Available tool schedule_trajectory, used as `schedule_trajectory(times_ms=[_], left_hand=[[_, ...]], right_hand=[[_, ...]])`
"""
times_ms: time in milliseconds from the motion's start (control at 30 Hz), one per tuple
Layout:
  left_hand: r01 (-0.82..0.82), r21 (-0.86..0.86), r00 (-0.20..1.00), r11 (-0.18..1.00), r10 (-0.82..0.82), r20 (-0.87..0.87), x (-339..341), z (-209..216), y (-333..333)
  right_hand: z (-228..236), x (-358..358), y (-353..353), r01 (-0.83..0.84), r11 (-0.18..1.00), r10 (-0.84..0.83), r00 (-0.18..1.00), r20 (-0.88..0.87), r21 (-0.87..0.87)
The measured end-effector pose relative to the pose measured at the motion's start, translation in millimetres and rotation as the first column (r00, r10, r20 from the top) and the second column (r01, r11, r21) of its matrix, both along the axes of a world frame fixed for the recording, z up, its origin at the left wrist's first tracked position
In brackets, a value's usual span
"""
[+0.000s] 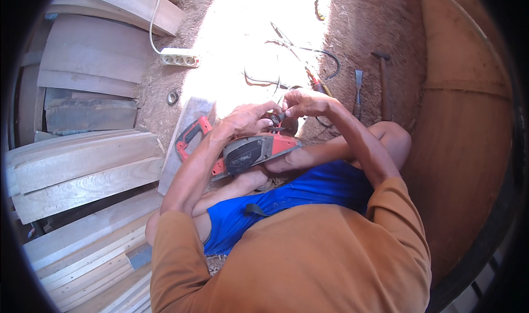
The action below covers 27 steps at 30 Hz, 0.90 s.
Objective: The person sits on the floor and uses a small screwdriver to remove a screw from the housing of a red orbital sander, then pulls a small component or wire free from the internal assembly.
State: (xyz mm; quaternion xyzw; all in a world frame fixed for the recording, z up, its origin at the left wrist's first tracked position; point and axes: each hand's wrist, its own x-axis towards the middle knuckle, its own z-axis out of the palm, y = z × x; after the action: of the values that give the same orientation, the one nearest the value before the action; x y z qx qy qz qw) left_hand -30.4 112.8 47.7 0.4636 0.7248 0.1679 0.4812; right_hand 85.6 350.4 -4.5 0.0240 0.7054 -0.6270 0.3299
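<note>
Red electric planer (242,150) lying lengthwise left to right, pinched at its right end by left hand (248,120) and right hand (306,103); chisel (358,89), hammer (383,81) beyond.

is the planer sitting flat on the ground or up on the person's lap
Up on the lap. The red planer lies tilted across the person's bare legs, with the left hand and right hand on a small dark part at its top.

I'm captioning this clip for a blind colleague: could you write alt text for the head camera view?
A seated person's left hand and right hand meet over a small dark part at the front of a red and grey electric planer resting on their legs. Curved wooden planks lie stacked at the left, and a white power strip, a chisel and a hammer lie on the sawdust-covered ground.
</note>
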Motion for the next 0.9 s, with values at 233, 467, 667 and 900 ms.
schedule_trajectory(times_ms=[233, 467, 667, 900], left_hand=[[0.002, -0.046, 1.0, 0.999, -0.002, -0.007, -2, 7, 2], [-0.009, -0.006, 0.999, 1.0, 0.009, -0.038, 2, 5, 1], [-0.041, 0.034, 0.99, 0.999, 0.045, -0.133, 10, 15, -3], [-0.07, 0.013, 0.973, 0.997, 0.071, -0.218, 31, 37, -4]], right_hand=[[25, 8, -2, 0.049, 0.991, -0.021, 0.977, -0.214, 0.122], [37, 21, -18, 0.129, 0.989, -0.109, 0.963, -0.248, 0.065], [54, 30, -27, 0.118, 0.957, -0.021, 0.94, -0.339, 0.267], [65, 51, -28, 0.091, 0.946, 0.087, 0.854, -0.512, 0.312]])
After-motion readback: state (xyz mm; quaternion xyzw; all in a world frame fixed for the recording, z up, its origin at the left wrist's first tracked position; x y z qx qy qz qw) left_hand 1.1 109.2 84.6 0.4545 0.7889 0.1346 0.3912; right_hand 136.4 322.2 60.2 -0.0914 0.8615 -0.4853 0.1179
